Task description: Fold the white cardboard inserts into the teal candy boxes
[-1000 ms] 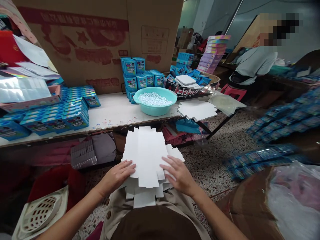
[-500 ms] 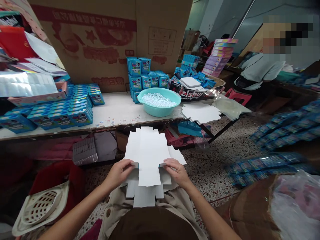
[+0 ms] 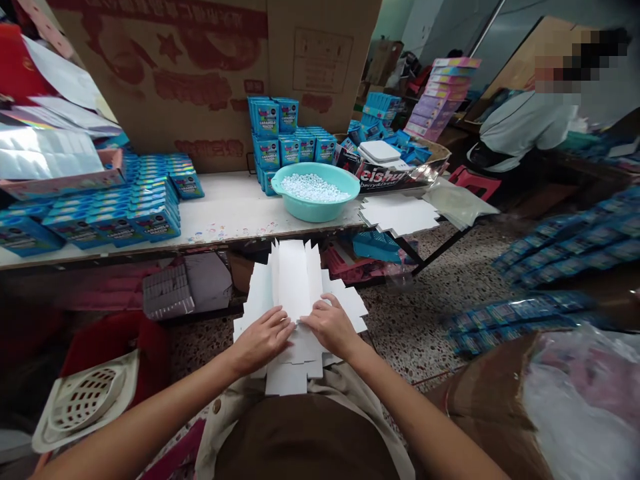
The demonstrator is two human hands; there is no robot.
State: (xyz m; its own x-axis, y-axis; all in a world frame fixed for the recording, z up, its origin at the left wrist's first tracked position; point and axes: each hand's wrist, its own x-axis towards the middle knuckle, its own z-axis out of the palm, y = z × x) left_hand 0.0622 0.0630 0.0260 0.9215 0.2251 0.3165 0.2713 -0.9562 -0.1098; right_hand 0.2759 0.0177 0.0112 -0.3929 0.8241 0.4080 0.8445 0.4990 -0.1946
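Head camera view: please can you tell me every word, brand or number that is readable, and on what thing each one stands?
"eishu" on the silver foil packaging, the letters before it hidden or cut off.
"CARAMEL..." on the blue boxes, the rest of the words too small to read.
The red print on the cardboard carton is too blurred to read.

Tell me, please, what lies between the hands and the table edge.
In the head view, white card blanks lie there, beyond the left hand and right hand.

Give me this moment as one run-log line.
Left hand: flat on white die-cut card blank | Right hand: flat on same blank | Nearby: teal basin of white beads
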